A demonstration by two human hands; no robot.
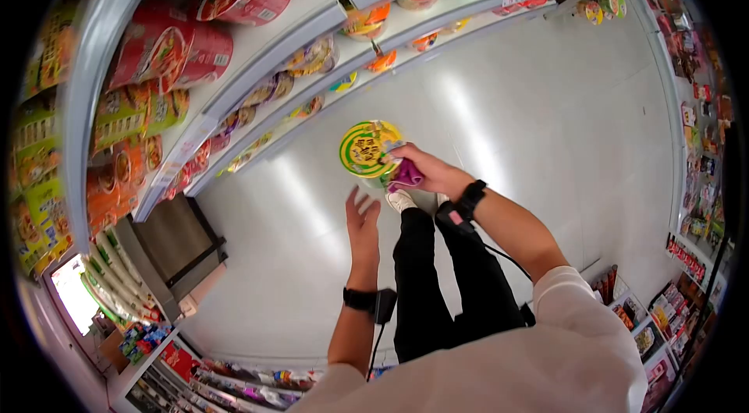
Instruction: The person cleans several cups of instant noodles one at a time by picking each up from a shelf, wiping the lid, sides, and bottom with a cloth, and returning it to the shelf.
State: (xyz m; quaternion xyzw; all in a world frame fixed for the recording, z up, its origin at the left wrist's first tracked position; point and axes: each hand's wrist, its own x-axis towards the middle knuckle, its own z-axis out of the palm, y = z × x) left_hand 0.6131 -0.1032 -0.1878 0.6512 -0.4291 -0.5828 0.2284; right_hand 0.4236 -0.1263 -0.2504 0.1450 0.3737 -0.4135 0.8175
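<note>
In front of me, above the floor, is an instant noodle bowl with a round green and yellow lid facing up. My right hand grips its right edge, fingers closed. Bunched in that same hand, against the bowl's side, is a purple cloth. My left hand is just below and left of the bowl, apart from it, fingers spread and holding nothing. Dark straps with small devices and cables sit on both wrists.
Shelves curve along the left and top, stocked with red noodle tubs, noodle packets and bowls. Another packed shelf runs down the right. A dark brown bin-like box stands at lower left. Grey floor lies between.
</note>
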